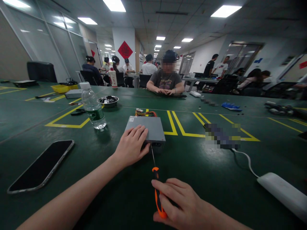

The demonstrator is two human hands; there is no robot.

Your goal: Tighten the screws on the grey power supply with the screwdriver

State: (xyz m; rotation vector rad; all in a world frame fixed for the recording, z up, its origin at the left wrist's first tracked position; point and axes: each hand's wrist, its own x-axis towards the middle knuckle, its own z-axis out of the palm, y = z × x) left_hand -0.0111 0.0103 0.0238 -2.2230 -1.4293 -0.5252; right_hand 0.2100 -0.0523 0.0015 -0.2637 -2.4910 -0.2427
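Note:
A grey metal computer power supply (153, 127) sits on the green table, a bundle of coloured wires (146, 113) coming out of its far side. Across its left top edge my left hand (133, 143) grips the casing, fingers on the upper face and thumb down at the near side. My right hand (177, 201) is closed round the handle of a screwdriver (156, 185), orange and black. Its thin shaft points away from me, and the tip meets the near face of the power supply by my left thumb. Whether a screw is there is too small to tell.
A water bottle (93, 108) and a phone (43, 166) are on the left. Behind the bottle stands a metal bowl (109, 101) of small parts. At right lie a white power adapter (283, 191) and its cable. Across the table sits another person (166, 78).

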